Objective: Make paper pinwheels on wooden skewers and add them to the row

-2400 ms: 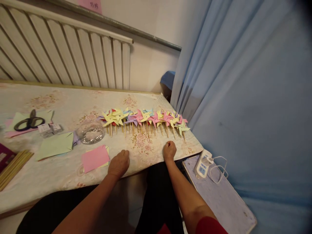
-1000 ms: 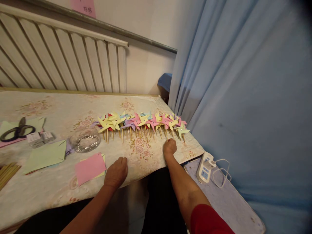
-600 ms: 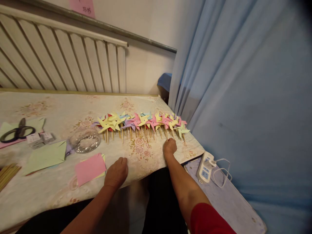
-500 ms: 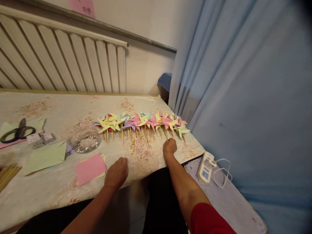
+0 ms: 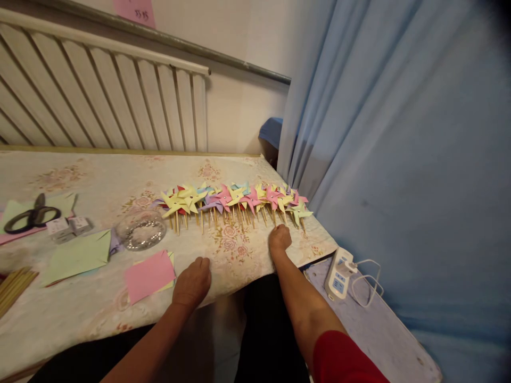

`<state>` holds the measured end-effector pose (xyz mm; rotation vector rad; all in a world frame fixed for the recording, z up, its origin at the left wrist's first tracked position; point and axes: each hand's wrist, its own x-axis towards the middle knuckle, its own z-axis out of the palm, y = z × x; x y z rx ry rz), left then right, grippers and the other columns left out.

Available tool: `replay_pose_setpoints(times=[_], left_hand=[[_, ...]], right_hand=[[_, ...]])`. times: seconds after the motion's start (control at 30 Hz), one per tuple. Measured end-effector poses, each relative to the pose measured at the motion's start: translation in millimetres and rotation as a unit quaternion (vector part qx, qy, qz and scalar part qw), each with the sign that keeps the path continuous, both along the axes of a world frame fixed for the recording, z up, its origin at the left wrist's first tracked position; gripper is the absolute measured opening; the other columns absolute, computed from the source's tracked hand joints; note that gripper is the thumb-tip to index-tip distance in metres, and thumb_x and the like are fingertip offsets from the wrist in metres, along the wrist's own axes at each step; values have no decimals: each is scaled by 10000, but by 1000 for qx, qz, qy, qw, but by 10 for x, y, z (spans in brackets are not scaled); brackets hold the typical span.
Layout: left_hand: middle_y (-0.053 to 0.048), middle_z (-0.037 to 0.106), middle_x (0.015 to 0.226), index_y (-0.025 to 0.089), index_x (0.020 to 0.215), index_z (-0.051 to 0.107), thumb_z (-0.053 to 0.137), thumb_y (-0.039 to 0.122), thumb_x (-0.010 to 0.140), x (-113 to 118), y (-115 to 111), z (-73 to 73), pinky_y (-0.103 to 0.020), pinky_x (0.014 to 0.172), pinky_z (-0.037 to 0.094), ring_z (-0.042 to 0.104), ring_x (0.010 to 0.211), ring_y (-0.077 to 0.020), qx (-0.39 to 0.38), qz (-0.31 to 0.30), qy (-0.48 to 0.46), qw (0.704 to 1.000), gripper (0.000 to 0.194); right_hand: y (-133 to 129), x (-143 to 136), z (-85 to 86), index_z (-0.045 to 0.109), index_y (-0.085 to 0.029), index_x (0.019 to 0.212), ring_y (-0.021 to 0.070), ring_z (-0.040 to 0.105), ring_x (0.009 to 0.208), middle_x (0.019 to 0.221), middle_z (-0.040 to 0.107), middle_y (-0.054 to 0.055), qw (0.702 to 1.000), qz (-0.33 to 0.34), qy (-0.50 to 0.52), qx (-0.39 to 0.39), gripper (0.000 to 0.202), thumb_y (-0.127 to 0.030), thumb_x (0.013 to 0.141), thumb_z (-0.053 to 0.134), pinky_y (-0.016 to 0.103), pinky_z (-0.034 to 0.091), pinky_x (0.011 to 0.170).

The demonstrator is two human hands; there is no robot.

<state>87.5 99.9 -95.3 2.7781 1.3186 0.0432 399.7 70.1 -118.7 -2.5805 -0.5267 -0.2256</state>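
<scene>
My left hand (image 5: 192, 283) rests closed at the table's front edge, just right of a pink paper square (image 5: 150, 276); nothing shows in it. Farther right, my right hand (image 5: 280, 240) lies as a fist on the flowered cloth (image 5: 239, 271), just below the sticks of the pinwheels, and I see nothing in it. The paper pinwheels (image 5: 237, 197), in yellow, pink, purple, blue and red, lie in a long row on thin sticks. A round clear dish (image 5: 140, 230) of small shiny pieces sits left of them.
Green papers (image 5: 80, 256), two small boxes (image 5: 68, 229), black scissors (image 5: 34, 215) and a bundle of sticks (image 5: 15, 287) lie at the left. A power strip (image 5: 339, 274) with a white cable is on a lower surface at the right, beside a blue curtain (image 5: 399, 159).
</scene>
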Motion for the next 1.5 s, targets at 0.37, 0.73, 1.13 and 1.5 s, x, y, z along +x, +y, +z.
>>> replay_pose_setpoints(times=[0.37, 0.73, 1.13, 1.5], left_hand=[[-119, 591, 987, 144, 999, 551, 297, 207, 961, -10, 12, -47, -353, 735, 446, 618, 899, -243, 22, -10, 5, 1000, 265], [-120, 594, 995, 147, 1005, 552, 295, 212, 967, -7, 11, -45, -350, 747, 447, 617, 898, -234, 13, -3, 0, 1000, 268], [-131, 596, 1045, 143, 1069, 568, 308, 185, 959, 0, -53, 37, -358, 805, 458, 605, 944, -232, -26, 13, -12, 1000, 285], [-143, 590, 1049, 129, 1091, 563, 323, 147, 939, -33, -66, -54, -385, 769, 468, 598, 914, -257, -23, 0, -52, 998, 285]], right_hand=[[3, 4, 9, 676, -134, 934, 235, 675, 816, 958, 671, 153, 1000, -2, 9, 15, 234, -248, 936, 471, 294, 435, 645], [-59, -46, 23, 644, -151, 966, 238, 645, 860, 967, 673, 134, 998, -1, 0, 60, 183, -232, 913, 488, 303, 416, 680], [-175, -164, -1, 662, -144, 898, 237, 619, 797, 889, 698, 138, 997, 9, -8, 72, 243, -194, 898, 424, 307, 388, 686], [-331, -586, 11, 668, -169, 829, 206, 593, 736, 816, 696, 94, 992, 118, -30, 23, 208, -211, 887, 473, 291, 328, 658]])
